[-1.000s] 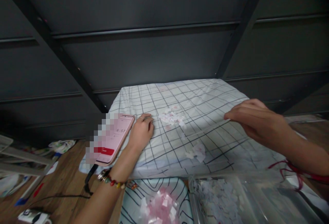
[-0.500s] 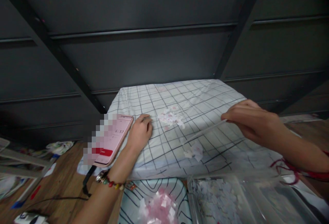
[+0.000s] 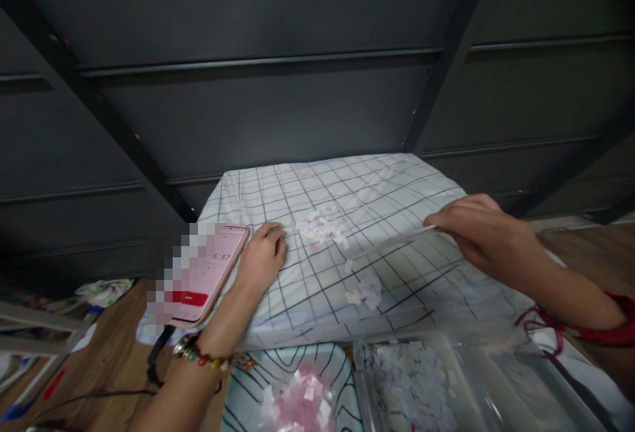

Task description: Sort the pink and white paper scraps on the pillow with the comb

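Translucent, likely light, limp and easily creased: pinches the thin strip [image 3: 395, 242] by one end in the right hand [image 3: 483, 228], a sensible hold, above the checked cloth [image 3: 381, 187]. Rests the left hand [image 3: 261, 255] near paper scraps [image 3: 321, 228], fingers loosely curled, apparently holding nothing.

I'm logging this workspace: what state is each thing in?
Phone: lit, showing 6:57
Checked cloth: spread, creased
Left hand: resting, loosely curled
Right hand: pinching
Thin strip: held at one end
Paper scraps: loose
Clear box: holding scraps
Tray: bearing pink pile
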The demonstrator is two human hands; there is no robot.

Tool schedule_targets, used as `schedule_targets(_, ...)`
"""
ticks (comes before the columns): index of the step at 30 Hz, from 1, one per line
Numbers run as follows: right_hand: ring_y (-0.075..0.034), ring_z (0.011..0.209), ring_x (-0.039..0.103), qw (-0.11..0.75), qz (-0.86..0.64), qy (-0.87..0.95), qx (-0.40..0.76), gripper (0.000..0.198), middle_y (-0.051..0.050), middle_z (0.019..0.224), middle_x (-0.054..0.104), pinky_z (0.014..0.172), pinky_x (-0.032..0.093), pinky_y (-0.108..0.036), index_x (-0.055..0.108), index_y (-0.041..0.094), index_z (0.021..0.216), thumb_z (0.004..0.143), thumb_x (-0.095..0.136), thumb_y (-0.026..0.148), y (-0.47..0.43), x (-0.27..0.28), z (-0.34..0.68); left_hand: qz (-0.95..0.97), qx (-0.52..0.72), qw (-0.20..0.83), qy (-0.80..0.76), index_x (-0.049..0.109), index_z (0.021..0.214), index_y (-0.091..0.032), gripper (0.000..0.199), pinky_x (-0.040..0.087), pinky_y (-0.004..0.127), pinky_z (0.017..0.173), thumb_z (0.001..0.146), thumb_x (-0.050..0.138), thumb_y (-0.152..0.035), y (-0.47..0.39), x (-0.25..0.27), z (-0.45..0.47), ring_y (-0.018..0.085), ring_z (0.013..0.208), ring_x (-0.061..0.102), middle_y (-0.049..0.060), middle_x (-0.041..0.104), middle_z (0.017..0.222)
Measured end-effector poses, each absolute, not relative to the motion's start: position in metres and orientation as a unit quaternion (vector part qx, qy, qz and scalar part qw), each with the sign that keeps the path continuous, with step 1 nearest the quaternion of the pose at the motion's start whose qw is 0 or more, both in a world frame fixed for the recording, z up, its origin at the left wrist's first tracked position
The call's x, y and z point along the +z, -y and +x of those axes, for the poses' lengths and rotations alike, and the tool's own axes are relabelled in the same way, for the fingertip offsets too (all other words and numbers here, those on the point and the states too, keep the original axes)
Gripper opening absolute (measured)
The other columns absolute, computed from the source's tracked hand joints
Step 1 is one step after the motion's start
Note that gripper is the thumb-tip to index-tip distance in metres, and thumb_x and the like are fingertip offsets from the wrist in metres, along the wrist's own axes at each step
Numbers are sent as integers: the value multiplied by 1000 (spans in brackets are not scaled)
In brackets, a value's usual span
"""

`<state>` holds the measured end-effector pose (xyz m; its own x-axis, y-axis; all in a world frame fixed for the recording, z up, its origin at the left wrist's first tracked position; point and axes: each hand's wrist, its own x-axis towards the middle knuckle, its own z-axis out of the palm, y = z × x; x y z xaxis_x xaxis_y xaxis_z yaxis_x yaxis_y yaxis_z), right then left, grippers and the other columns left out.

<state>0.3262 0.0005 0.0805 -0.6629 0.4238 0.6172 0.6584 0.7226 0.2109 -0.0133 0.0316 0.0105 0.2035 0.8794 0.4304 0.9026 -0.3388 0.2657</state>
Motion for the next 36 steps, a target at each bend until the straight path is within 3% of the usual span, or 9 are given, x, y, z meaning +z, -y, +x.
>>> schedule_targets(5,-18,70,57,270,-301,900,-162,30,-1,75,62,71,43,-35,49,27,95,83,35,4,8,85,339,-783,-268,31,560,66,90,-13,27,48,40,90,82,41,-14,-34,8,-16,23,93,61,11,62,107)
schedule_targets(10,-18,75,57,302,-296,891,-165,26,-2,78,62,72,44,-36,51,24,96,83,39,4,8,81,330,-786,-272,35,554,66,91,-12,27,47,40,91,81,41,-15,-36,6,-18,23,95,61,11,62,108)
schedule_targets(18,-18,74,59,290,-280,913,-55,32,-1,78,63,70,46,-36,55,28,98,84,39,5,21,81,350,-784,-270,25,559,67,91,-9,30,46,40,93,82,40,-17,-36,7,-19,24,95,61,14,62,108)
schedule_targets(25,-21,76,59,323,-352,876,-61,34,-1,79,62,72,46,-41,55,37,99,84,38,11,32,90,355,-784,-267,24,561,67,92,-10,29,47,40,92,82,40,-17,-37,6,-18,24,95,62,14,62,109)
schedule_targets(32,-16,66,55,304,-280,908,-68,30,0,74,63,64,46,-35,57,26,92,85,36,4,19,79,310,-791,-269,28,549,67,91,-10,29,47,39,93,81,40,-16,-37,6,-20,24,97,61,14,62,107)
schedule_targets(36,-19,70,57,324,-281,903,-27,39,1,76,63,69,45,-40,54,34,101,83,36,5,27,85,339,-790,-267,21,551,66,91,-12,29,47,38,92,82,40,-17,-36,7,-19,23,96,61,13,61,109)
